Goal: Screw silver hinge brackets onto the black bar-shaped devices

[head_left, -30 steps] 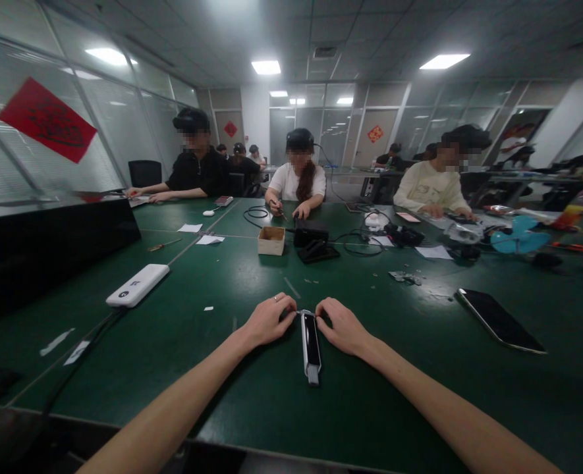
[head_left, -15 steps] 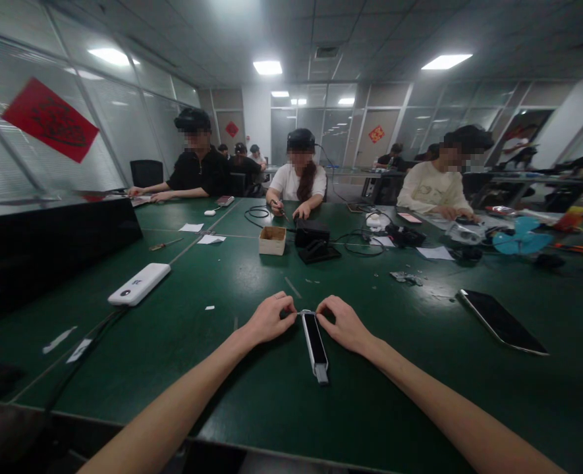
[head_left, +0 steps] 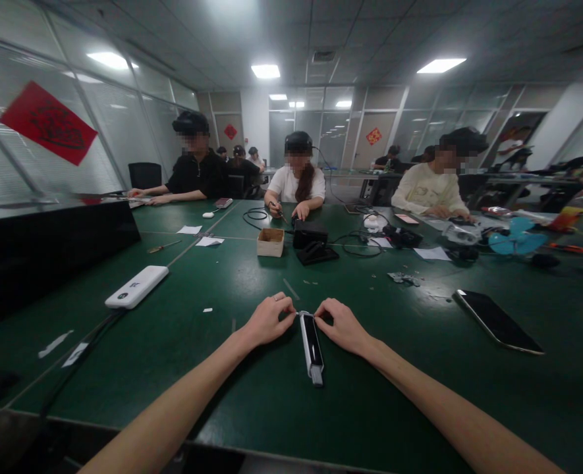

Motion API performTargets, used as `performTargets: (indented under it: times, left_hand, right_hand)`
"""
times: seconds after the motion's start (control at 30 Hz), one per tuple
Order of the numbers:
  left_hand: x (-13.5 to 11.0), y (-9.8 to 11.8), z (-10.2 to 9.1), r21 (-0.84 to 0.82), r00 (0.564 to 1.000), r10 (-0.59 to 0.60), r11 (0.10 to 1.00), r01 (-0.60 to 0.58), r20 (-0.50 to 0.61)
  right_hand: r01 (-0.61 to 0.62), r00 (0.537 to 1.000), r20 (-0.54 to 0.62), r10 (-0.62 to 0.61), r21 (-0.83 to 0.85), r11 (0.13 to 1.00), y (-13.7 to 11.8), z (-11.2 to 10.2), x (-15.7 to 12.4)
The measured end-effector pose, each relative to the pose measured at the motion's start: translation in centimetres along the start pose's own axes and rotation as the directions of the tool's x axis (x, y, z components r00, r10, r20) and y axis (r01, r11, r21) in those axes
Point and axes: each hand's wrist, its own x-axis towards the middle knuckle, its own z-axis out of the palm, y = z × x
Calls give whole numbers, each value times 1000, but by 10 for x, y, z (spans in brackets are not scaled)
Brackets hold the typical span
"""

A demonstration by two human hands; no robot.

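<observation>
the step in hand seems to be fine two-handed work on a thin pale strand (head_left: 305, 313) at the far end of the slim black-faced device (head_left: 311, 342), which lies on the green surface (head_left: 271, 408), pointing back toward the person. next calls for light, even fingertip control. the left hand (head_left: 271, 318) and right hand (head_left: 341, 322) appear to pinch the strand from opposite sides, forearms angled inward.

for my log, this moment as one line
slim device: on green table | left hand: far end, left side | right hand: far end, right side
</observation>
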Motion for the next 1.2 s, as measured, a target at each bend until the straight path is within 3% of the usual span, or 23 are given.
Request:
performTargets:
  times: [0.3, 0.57, 1.2]
  left_hand:
    - [1, -5, 0, 78, 997, -56, 996, 51, 61]
    - [1, 2, 1, 67, 1000, 8, 998, -7, -13]
    - [-1, -4, 5, 79, 1000, -25, 997, 25, 4]
  right_hand:
    - [75, 996, -56, -76, -11, 997, -3, 2, 0]
    - [37, 999, 7, -37, -66, 997, -2, 2, 1]
    - [52, 998, -26, -55, -107, 993, -2, 4, 0]
